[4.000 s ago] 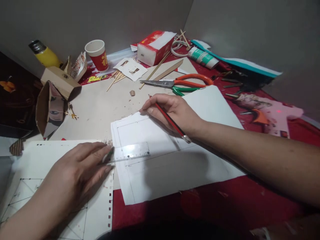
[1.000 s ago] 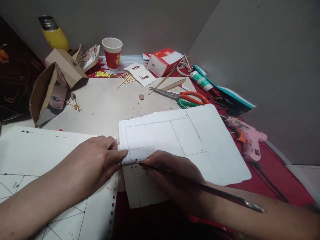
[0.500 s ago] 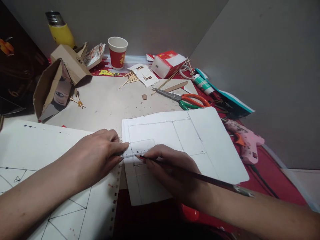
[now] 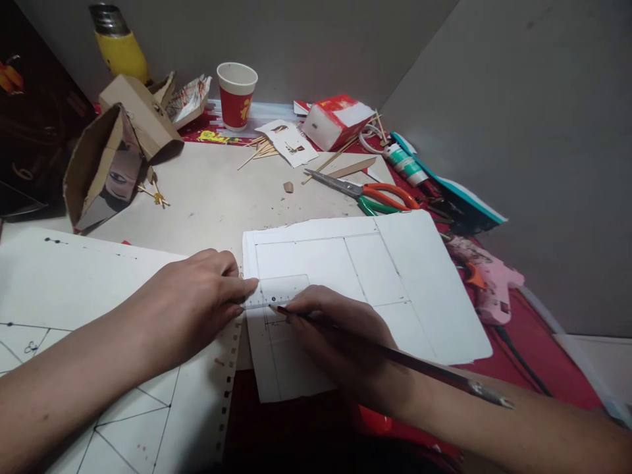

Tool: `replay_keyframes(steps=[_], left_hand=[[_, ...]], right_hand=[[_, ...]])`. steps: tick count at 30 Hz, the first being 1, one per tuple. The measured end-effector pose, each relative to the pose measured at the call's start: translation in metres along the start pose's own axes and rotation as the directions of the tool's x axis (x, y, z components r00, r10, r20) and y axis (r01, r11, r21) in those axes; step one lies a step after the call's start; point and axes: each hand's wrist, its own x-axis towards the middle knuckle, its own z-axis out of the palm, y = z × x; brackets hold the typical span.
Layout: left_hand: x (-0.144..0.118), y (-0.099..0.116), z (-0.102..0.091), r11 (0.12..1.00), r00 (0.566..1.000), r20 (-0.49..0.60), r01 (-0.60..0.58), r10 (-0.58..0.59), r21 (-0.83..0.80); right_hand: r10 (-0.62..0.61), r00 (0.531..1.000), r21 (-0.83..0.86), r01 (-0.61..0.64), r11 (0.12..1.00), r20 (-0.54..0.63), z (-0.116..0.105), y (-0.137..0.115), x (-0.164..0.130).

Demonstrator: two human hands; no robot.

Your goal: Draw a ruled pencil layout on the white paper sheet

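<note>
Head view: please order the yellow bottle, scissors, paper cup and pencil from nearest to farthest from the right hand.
1. Pencil, held in the right hand.
2. Scissors, by the white paper's far edge.
3. Paper cup, standing near the back wall.
4. Yellow bottle, back left, behind the cardboard pieces.

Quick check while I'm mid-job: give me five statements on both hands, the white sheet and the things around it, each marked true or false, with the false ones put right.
1. The right hand holds a pencil. True.
2. The paper cup is lying on its side. False: it stands upright.
3. The left hand grips the paper cup. False: it holds one end of the clear ruler.
4. The clear ruler lies over the white sheet. True.
5. The pink glue gun is left of the white sheet. False: it lies to the right.
</note>
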Motion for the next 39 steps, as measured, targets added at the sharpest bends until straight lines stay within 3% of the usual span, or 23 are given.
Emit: replay_keyframes(steps=[28, 39], left_hand=[[0.004, 0.001, 0.0, 1.0, 0.999, 0.031, 0.03, -0.03, 0.001], [0.004, 0.0, 0.0, 0.999, 0.998, 0.052, 0.041, -0.041, 0.0]], right_hand=[[-0.097, 0.993, -0.073, 0.102, 0.992, 0.069, 0.006, 0.013, -0.004], [-0.046, 0.995, -0.03, 0.049, 0.998, 0.092, 0.004, 0.006, -0.002]])
